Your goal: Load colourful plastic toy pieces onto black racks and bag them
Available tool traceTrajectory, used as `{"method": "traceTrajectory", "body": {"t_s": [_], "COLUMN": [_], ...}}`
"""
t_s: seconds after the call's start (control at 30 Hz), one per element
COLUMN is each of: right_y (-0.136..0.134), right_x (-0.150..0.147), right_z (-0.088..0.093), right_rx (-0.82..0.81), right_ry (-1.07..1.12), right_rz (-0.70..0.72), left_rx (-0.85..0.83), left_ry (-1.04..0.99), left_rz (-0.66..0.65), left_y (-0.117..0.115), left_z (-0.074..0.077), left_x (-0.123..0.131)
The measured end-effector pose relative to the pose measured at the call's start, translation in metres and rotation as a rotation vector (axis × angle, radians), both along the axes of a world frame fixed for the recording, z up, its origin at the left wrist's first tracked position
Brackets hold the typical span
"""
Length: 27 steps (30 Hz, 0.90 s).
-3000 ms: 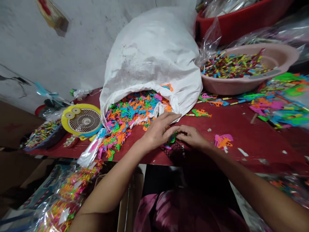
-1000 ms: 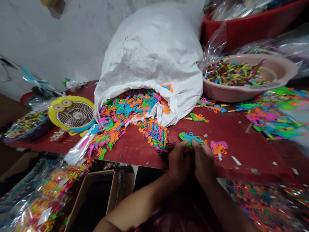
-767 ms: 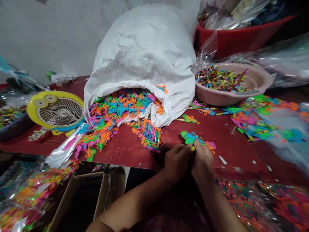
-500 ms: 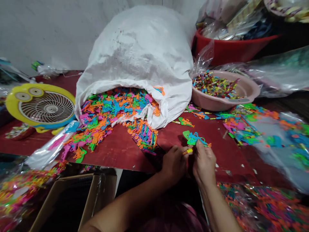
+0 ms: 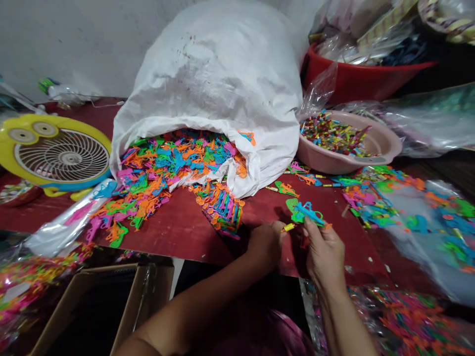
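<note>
My left hand [image 5: 264,248] is closed, its fingertips pinched at the end of a small yellow-and-red tube [image 5: 288,227]. My right hand [image 5: 327,254] is closed around several small plastic pieces; a blue piece [image 5: 309,211] and a green piece with a mesh-like end [image 5: 292,204] stick out above the fingers, with a bit of orange at the right. Both hands are held close together over the front of the red table [image 5: 178,232]. Just beyond the left hand lies a fanned row of colourful plastic pieces [image 5: 222,207].
A big white sack [image 5: 218,64] spills plastic pieces [image 5: 185,153] at the back. Right of it stand a pink basin [image 5: 334,157] of small tubes and a red tub [image 5: 356,79]. A yellow fan [image 5: 70,158] is at left, a cardboard box [image 5: 144,291] below. Loose pieces [image 5: 374,190] cover the right side.
My hands have drawn slightly apart, the left moving left and the right moving right with its pieces. The yellow tube is still between them. The view has shifted a little.
</note>
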State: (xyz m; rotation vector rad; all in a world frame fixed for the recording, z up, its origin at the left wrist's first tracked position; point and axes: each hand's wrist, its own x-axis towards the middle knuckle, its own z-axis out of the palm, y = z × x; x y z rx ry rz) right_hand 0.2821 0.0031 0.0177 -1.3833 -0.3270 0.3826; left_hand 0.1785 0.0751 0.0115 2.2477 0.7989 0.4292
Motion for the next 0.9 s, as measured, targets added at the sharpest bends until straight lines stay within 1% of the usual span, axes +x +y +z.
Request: {"method": "traceTrajectory", "body": {"t_s": [0.07, 0.17, 0.27, 0.43, 0.5, 0.6, 0.7, 0.83, 0.87, 0.9], "right_y": [-0.004, -0.01, -0.013, -0.013, -0.014, -0.016, -0.017, -0.018, -0.019, -0.021], "right_x": [0.008, 0.014, 0.011, 0.006, 0.005, 0.003, -0.003, -0.005, -0.003, 0.0], "right_z": [0.003, 0.004, 0.005, 0.005, 0.004, 0.003, 0.003, 0.009, 0.011, 0.014], "right_rx": [-0.008, -0.038, -0.073, -0.062, -0.071, -0.127, -0.207, -0.296, -0.3, -0.293], "right_ry": [0.001, 0.01, 0.014, -0.004, -0.018, -0.117, -0.249, -0.438, -0.498, -0.556], "right_rz": [-0.051, -0.034, 0.009, 0.042, 0.05, 0.043, 0.058, -0.011, 0.007, 0.056], "left_rx": [-0.141, -0.283, -0.365, -0.439, -0.54, -0.792, -0.972, -1.053, -1.06, -1.068], "left_ry": [-0.103, -0.3, -0.43, -0.516, -0.585, -0.69, -0.69, -0.67, -0.667, -0.664], "left_rz": [0.054, 0.083, 0.071, 0.042, 0.016, -0.008, -0.008, -0.073, -0.096, -0.115], "left_y": [-0.001, -0.003, -0.004, -0.007, -0.009, -0.012, -0.01, -0.003, -0.002, -0.001], "left_z": [-0.003, -0.003, -0.001, 0.0, 0.0, 0.005, 0.012, 0.017, 0.016, 0.015], "left_x": [-0.002, -0.004, -0.002, 0.003, 0.005, 0.007, 0.007, 0.004, 0.003, 0.002]}}
